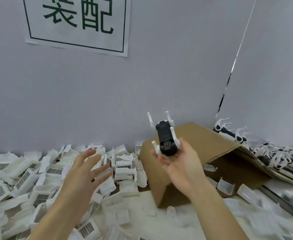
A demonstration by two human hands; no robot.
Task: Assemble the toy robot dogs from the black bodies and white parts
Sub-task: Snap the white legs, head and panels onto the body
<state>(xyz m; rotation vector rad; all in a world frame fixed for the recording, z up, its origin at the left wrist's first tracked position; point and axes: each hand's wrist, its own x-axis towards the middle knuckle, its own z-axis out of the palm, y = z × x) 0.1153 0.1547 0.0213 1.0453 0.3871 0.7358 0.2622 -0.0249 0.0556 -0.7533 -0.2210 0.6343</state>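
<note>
Right hand (180, 163) is raised palm-up above the table, fingers curled under a toy dog (165, 137); the grip cradles the black body from below, thumb beside one white leg. The dog is held upside down, four white legs pointing up, a red dot visible on its near end, positioned over the near edge of a cardboard box (202, 153). Left hand (83, 172) hovers over a heap of white parts (21, 177), palm down, fingers spread and straight, holding nothing; whether the fingertips touch the parts cannot be told. The table (159, 220) is pale and largely covered. The white parts, many with grey grille patches, fill its left side up to the wall. The box lies tipped on its side at centre right. Behind and right of it lies a pile of assembled dogs (280, 158), black bodies with white legs, reaching into the corner. A few loose white shells (226, 187) lie just right of the box. A grey wall (142, 84) stands behind, bearing a white sign (78, 23) with dark green characters in a frame.
</note>
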